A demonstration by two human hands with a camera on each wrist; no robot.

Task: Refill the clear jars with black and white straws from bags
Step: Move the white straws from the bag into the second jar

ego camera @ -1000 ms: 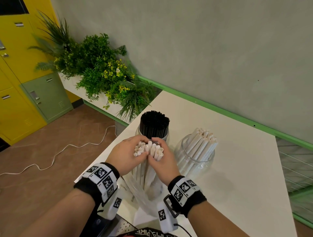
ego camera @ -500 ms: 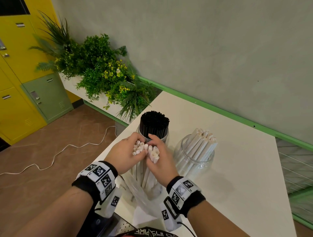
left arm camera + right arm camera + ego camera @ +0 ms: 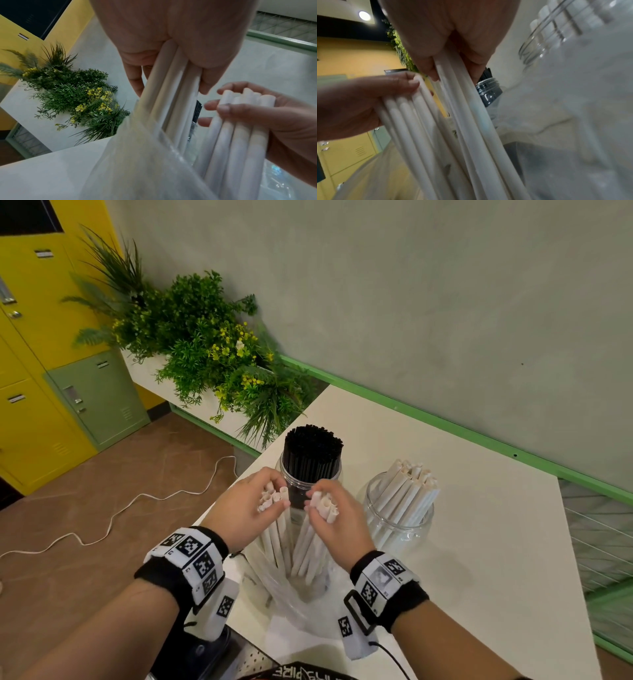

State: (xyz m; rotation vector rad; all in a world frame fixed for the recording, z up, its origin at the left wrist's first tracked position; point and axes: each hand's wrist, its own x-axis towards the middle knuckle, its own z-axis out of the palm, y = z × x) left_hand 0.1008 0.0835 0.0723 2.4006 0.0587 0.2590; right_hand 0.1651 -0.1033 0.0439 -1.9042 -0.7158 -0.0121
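While the white straws (image 3: 301, 542) stand in their bag (image 3: 291, 604) on the bench (image 3: 479, 542), I've split them.
Left hand (image 3: 246, 508) and right hand (image 3: 337, 518) each grasp a bunch near the tops — light, stiff, slippery; I'd grip mid-length.

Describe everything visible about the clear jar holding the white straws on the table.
The clear jar is a squat, rounded container of glass or clear plastic with a wide open mouth and no lid. It stands upright on the white table, to the right of the taller jar of black straws and just beyond the right hand, which does not appear to touch it. It is only partly filled: a bundle of white straws leans toward its right rim, their tips above the mouth.
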